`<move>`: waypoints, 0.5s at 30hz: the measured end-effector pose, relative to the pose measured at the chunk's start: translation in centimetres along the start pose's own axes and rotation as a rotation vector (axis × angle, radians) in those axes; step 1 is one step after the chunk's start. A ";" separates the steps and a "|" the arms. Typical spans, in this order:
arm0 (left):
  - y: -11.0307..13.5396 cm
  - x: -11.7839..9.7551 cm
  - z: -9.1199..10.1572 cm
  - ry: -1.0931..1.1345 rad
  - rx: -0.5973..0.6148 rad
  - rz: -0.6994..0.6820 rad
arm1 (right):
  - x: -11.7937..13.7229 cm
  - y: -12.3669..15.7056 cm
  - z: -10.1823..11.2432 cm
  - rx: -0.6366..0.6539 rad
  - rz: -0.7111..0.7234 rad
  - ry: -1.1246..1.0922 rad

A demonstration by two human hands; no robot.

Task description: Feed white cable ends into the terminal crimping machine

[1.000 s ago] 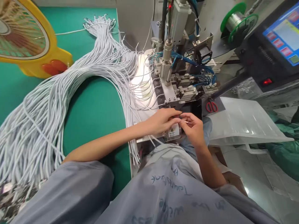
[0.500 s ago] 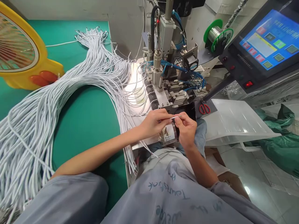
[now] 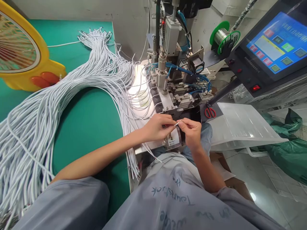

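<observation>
Between the fingertips of both hands, just in front of the machine, is the end of a white cable (image 3: 177,123). My left hand (image 3: 159,127) pinches it from the left. My right hand (image 3: 192,130) is closed at its thin tip, thumb against the forefinger. The rest of that cable is lost behind the left hand. A large bundle of white cables (image 3: 72,81) curves over the green mat (image 3: 88,127), and several loose ends hang over the table's front edge near my left forearm.
The machine (image 3: 165,80) with cylinders and blue air hoses stands right behind my hands. To its right are red-handled scissors (image 3: 210,112), a solder wire spool (image 3: 222,35), a touchscreen panel (image 3: 275,44) and a translucent plastic tray (image 3: 242,124). A yellow fan (image 3: 45,68) stands at the left.
The cable end between my fingers has tilted, its tip now pointing more upward. My right hand has shifted slightly left and down. A vertical cylinder on the machine looks raised.
</observation>
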State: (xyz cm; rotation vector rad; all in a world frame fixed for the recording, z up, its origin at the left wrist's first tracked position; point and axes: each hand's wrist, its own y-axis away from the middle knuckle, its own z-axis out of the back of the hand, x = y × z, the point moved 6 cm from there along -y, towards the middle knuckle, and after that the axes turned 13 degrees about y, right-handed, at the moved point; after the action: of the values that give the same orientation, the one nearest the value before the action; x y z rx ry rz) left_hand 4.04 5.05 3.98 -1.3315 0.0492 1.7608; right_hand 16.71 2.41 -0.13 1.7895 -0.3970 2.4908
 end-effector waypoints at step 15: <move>0.6 2.1 -0.9 -0.345 0.062 0.090 | -0.9 -0.6 -0.5 -0.065 -0.079 0.089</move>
State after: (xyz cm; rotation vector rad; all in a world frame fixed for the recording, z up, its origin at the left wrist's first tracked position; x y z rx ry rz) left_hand 4.24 5.51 1.72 -0.9796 -0.0293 2.0264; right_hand 16.62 3.21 -1.04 1.6306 -0.3888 2.4634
